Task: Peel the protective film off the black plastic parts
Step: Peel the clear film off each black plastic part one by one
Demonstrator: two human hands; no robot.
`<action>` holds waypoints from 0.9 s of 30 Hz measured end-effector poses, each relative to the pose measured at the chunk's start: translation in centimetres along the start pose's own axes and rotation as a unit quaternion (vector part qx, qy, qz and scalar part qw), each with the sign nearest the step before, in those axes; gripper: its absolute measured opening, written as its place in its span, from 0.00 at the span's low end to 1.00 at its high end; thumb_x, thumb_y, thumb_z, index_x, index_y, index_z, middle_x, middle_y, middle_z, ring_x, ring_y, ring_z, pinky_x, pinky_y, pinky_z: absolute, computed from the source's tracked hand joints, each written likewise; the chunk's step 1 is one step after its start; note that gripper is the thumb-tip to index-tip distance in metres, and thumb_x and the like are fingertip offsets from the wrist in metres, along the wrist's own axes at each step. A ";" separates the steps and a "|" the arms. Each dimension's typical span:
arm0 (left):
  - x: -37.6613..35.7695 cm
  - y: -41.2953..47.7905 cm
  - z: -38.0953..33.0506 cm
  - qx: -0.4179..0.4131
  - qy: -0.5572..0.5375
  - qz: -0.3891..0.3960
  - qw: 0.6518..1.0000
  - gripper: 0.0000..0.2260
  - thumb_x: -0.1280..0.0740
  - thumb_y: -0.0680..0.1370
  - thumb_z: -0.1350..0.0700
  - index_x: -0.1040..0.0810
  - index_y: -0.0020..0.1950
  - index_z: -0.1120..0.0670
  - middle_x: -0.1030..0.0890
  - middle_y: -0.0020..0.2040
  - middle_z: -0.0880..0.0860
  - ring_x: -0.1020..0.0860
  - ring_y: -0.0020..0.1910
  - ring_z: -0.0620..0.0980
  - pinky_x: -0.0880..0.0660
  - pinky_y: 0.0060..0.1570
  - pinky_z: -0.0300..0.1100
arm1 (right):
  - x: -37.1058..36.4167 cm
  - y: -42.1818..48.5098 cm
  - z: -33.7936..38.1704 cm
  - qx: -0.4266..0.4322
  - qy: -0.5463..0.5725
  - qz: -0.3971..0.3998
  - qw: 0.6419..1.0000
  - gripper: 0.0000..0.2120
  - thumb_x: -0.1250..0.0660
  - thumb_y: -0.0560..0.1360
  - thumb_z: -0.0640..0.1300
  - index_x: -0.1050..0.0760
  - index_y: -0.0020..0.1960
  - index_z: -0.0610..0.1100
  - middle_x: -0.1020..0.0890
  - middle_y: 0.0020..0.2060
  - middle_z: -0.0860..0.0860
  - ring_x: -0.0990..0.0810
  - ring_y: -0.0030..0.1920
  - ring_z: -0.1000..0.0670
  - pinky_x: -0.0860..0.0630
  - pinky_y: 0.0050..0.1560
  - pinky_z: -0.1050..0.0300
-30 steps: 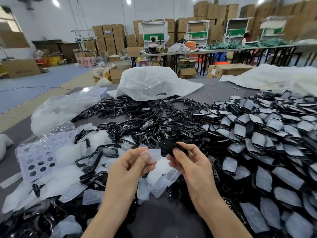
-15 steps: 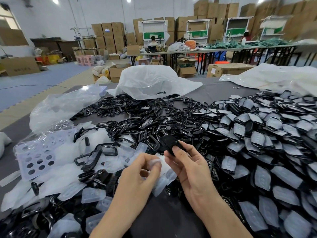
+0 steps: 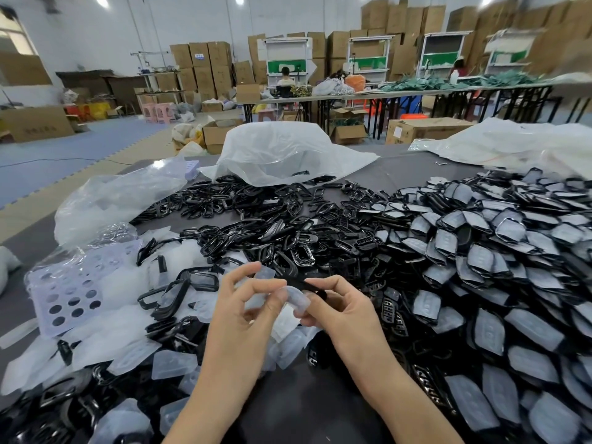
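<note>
Film (image 3: 298, 300), a translucent curl, sits between the two hands. The left hand (image 3: 246, 312) pinches its free end with thumb and forefinger, and its other end seems to meet the part (image 3: 309, 286), a thin black piece seen edge-on, long axis running left to right and dipping toward the right hand (image 3: 339, 310), whose curled fingers grip its right end. With the left hand on the film, the peel likely calls for a pull leftward along that axis while the right hand braces. Filmed parts (image 3: 480, 261) heap to the right, bare frames (image 3: 256, 225) lie beyond, and loose films (image 3: 134, 344) spread at left on the table (image 3: 288, 395).
</note>
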State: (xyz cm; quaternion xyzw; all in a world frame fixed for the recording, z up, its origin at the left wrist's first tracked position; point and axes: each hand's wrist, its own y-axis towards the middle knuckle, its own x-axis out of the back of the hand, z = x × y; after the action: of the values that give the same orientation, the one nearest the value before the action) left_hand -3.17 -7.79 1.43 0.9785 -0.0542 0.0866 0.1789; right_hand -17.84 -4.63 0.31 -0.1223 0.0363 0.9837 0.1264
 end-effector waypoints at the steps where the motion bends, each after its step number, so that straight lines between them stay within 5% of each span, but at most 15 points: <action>1: 0.0 0.1 0.1 -0.002 -0.004 -0.002 1.000 0.06 0.29 0.75 0.51 0.16 0.43 0.39 0.24 0.57 0.34 0.21 0.54 0.38 0.25 0.44 0.32 | -0.1 -0.1 0.1 0.005 -0.007 0.012 1.000 0.06 0.26 0.75 0.41 0.19 0.52 0.45 0.14 0.37 0.46 0.17 0.37 0.53 0.22 0.43 0.65; 4: -0.1 0.1 0.4 0.009 -0.048 -0.014 0.999 0.07 0.29 0.76 0.58 0.17 0.44 0.45 0.17 0.48 0.44 0.19 0.45 0.44 0.25 0.40 0.30 | -0.2 -0.3 0.1 0.018 -0.018 0.030 0.999 0.07 0.26 0.75 0.42 0.19 0.53 0.45 0.14 0.37 0.45 0.17 0.37 0.53 0.21 0.43 0.64; 11: 0.1 0.0 0.5 0.038 -0.079 -0.007 0.996 0.07 0.29 0.75 0.50 0.22 0.52 0.44 0.19 0.38 0.52 0.22 0.33 0.44 0.25 0.36 0.33 | -0.3 -0.4 0.3 0.039 0.029 0.048 0.998 0.10 0.28 0.73 0.47 0.16 0.53 0.47 0.13 0.42 0.42 0.13 0.44 0.47 0.19 0.47 0.61; 18: 0.2 0.2 0.4 0.040 -0.086 0.009 0.995 0.12 0.30 0.71 0.46 0.20 0.49 0.52 0.18 0.35 0.50 0.21 0.34 0.43 0.26 0.37 0.30 | -0.4 -0.4 0.2 0.053 0.011 0.042 0.998 0.07 0.27 0.75 0.42 0.17 0.53 0.47 0.13 0.42 0.43 0.14 0.41 0.49 0.20 0.44 0.62; 21: 0.2 0.1 0.3 0.039 -0.100 0.042 0.993 0.07 0.32 0.73 0.48 0.18 0.48 0.47 0.15 0.40 0.52 0.18 0.40 0.46 0.22 0.44 0.34 | -0.2 -0.2 -0.1 0.056 -0.001 0.029 0.998 0.06 0.28 0.77 0.40 0.17 0.52 0.49 0.13 0.39 0.44 0.14 0.40 0.49 0.20 0.44 0.62; 27: 0.6 0.0 0.2 0.023 -0.067 0.090 0.993 0.11 0.32 0.79 0.60 0.18 0.52 0.44 0.15 0.44 0.50 0.16 0.44 0.45 0.22 0.46 0.32 | -0.1 -0.1 -0.1 0.074 0.003 0.041 0.996 0.05 0.31 0.78 0.44 0.16 0.52 0.49 0.13 0.40 0.44 0.15 0.39 0.49 0.19 0.45 0.59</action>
State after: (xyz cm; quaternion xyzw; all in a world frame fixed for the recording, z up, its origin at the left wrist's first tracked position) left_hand -2.52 -7.91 1.42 0.9772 -0.1515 0.0381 0.1438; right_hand -17.66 -4.53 0.21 -0.1145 0.1144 0.9823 0.0946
